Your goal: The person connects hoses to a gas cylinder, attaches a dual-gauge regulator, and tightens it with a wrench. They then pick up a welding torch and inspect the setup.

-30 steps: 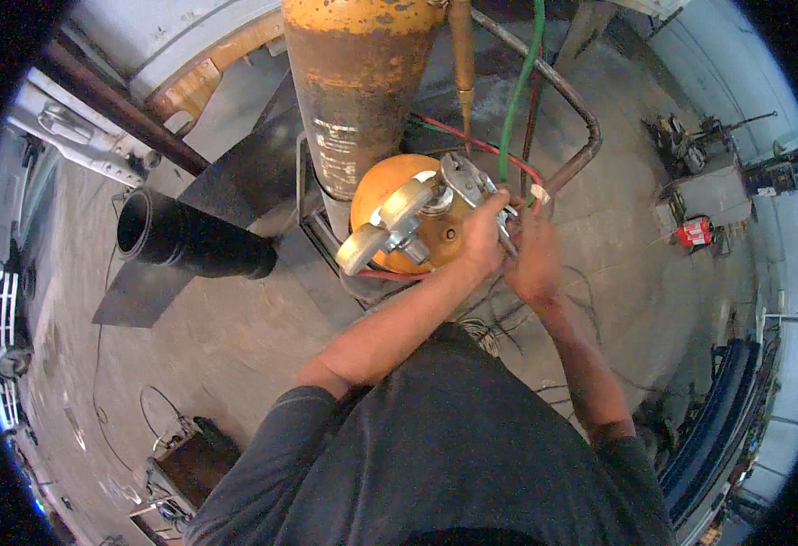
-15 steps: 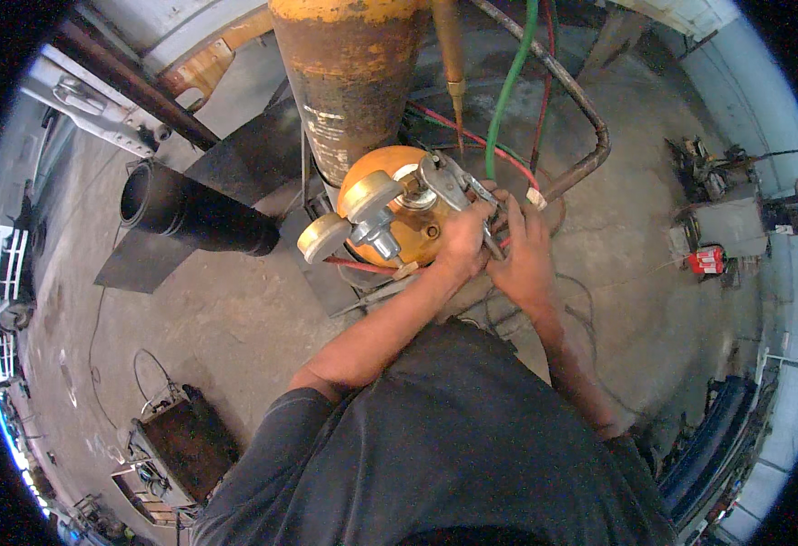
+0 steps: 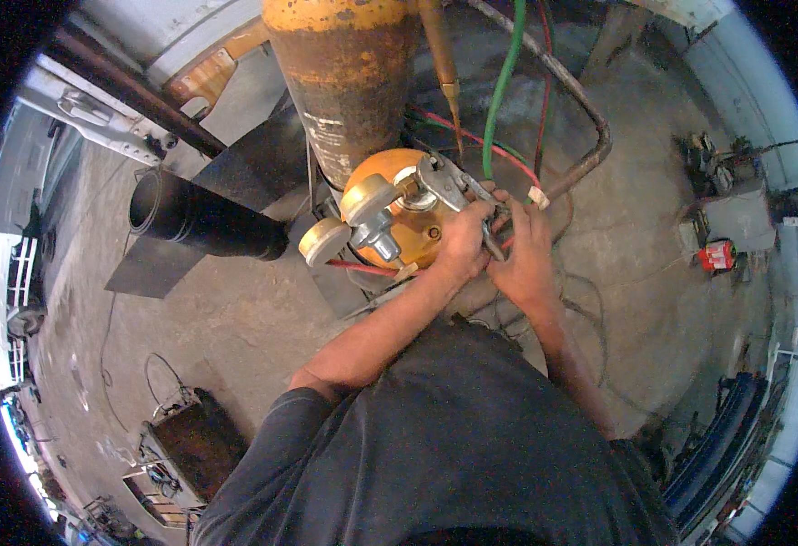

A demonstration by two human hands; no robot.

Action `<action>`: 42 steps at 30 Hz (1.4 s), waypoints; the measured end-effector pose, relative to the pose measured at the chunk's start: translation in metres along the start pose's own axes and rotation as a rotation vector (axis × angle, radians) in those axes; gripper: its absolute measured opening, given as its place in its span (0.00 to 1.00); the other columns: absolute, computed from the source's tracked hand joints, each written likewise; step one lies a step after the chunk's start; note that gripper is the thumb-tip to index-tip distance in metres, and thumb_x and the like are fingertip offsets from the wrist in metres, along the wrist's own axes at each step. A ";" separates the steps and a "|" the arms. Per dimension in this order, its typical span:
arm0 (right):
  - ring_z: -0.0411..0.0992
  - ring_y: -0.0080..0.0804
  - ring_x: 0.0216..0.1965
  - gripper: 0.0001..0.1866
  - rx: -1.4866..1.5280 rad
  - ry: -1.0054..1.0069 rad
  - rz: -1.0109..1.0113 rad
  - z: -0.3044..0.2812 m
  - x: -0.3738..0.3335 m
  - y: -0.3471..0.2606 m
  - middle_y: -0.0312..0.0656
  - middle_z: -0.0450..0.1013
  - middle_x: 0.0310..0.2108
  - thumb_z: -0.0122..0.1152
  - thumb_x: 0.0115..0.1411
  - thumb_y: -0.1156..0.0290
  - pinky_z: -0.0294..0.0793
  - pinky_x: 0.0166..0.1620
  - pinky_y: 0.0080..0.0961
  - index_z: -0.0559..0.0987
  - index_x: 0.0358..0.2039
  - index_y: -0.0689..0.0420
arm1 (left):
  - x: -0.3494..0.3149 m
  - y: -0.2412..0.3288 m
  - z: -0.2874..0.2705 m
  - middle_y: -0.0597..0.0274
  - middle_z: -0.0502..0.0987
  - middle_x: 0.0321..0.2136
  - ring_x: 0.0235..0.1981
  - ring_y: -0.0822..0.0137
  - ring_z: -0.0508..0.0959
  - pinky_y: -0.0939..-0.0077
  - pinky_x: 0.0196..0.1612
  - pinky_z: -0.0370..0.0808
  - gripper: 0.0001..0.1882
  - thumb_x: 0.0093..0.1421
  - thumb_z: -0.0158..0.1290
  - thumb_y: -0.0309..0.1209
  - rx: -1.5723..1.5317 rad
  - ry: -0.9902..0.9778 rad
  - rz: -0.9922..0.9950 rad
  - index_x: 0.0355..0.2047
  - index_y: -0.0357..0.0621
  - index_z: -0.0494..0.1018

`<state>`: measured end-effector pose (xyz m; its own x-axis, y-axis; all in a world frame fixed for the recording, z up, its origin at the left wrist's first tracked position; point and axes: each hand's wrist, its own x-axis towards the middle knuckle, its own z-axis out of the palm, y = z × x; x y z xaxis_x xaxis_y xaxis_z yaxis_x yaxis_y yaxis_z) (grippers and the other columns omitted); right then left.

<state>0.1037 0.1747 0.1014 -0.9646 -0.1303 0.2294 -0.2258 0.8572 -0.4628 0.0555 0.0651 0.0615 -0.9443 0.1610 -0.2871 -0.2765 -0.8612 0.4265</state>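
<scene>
The fingers of the left hand (image 3: pixel 464 240) are curled tightly around the handle of a silver metal plier-like wrench (image 3: pixel 448 182). The fingers of the right hand (image 3: pixel 528 271) are bent beside the handle's lower end (whether they grip it too, I cannot tell). The wrench slants up and leftward, its head at a small brass fitting (image 3: pixel 408 187) above the domed top of a short orange metal cylinder (image 3: pixel 420 227). Just left of that fitting is a silver metal regulator (image 3: pixel 380 238) with two round brass-rimmed gauges (image 3: pixel 369 201). Behind stands a tall, rusty orange gas cylinder (image 3: pixel 349 86). A bright green rubber hose (image 3: pixel 501 100) hangs near a bent brown steel pipe (image 3: pixel 590 107). Farther left, a rolled black sheet (image 3: pixel 217 220) lies above the grey concrete floor (image 3: pixel 235 314).
</scene>
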 end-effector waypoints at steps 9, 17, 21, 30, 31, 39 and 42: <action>0.61 0.62 0.56 0.44 -0.028 0.018 0.002 -0.005 0.001 -0.012 0.58 0.63 0.54 0.68 0.41 0.75 0.63 0.59 0.50 0.62 0.61 0.58 | -0.002 0.010 0.006 0.56 0.77 0.37 0.31 0.62 0.76 0.70 0.33 0.75 0.14 0.60 0.47 0.24 -0.025 0.087 -0.065 0.47 0.41 0.69; 0.62 0.63 0.53 0.43 -0.065 0.058 -0.012 -0.004 -0.005 -0.018 0.57 0.65 0.51 0.68 0.40 0.74 0.64 0.57 0.53 0.62 0.60 0.60 | 0.001 0.008 0.005 0.61 0.76 0.30 0.30 0.64 0.77 0.71 0.30 0.75 0.06 0.66 0.48 0.31 0.056 0.093 -0.041 0.38 0.43 0.70; 0.62 0.64 0.54 0.42 -0.106 0.198 0.088 0.008 -0.021 -0.016 0.60 0.62 0.53 0.67 0.41 0.74 0.64 0.58 0.53 0.62 0.59 0.62 | 0.002 0.005 0.004 0.61 0.76 0.30 0.34 0.63 0.78 0.72 0.31 0.75 0.06 0.67 0.48 0.32 0.008 0.041 -0.055 0.37 0.44 0.69; 0.67 0.63 0.52 0.38 -0.193 -0.050 0.166 -0.002 -0.003 -0.012 0.60 0.65 0.51 0.66 0.42 0.68 0.71 0.53 0.52 0.63 0.55 0.63 | 0.007 0.001 -0.007 0.59 0.77 0.32 0.37 0.62 0.79 0.74 0.34 0.76 0.07 0.65 0.48 0.32 -0.008 -0.042 -0.053 0.41 0.45 0.70; 0.67 0.63 0.51 0.37 -0.209 -0.053 0.157 -0.001 -0.004 -0.009 0.60 0.66 0.51 0.66 0.43 0.68 0.71 0.51 0.52 0.64 0.54 0.63 | 0.005 0.000 -0.008 0.59 0.77 0.32 0.37 0.62 0.79 0.74 0.34 0.75 0.07 0.65 0.49 0.32 -0.014 -0.063 -0.048 0.41 0.45 0.70; 0.72 0.61 0.46 0.29 -0.250 -0.048 0.135 -0.003 0.000 -0.003 0.60 0.70 0.45 0.64 0.44 0.68 0.73 0.49 0.51 0.66 0.47 0.61 | 0.007 -0.004 0.001 0.66 0.75 0.27 0.28 0.70 0.74 0.77 0.32 0.67 0.07 0.65 0.51 0.36 -0.063 -0.051 -0.039 0.36 0.48 0.70; 0.74 0.61 0.41 0.27 -0.292 -0.046 0.159 0.001 0.000 -0.012 0.59 0.72 0.43 0.64 0.45 0.68 0.75 0.45 0.51 0.67 0.46 0.61 | 0.016 -0.007 -0.004 0.69 0.70 0.24 0.25 0.71 0.71 0.76 0.30 0.65 0.11 0.66 0.51 0.41 -0.130 -0.017 -0.077 0.32 0.50 0.68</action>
<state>0.1065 0.1644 0.1061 -0.9913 -0.0006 0.1319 -0.0303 0.9743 -0.2231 0.0426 0.0724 0.0505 -0.9244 0.2361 -0.2997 -0.3238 -0.9010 0.2888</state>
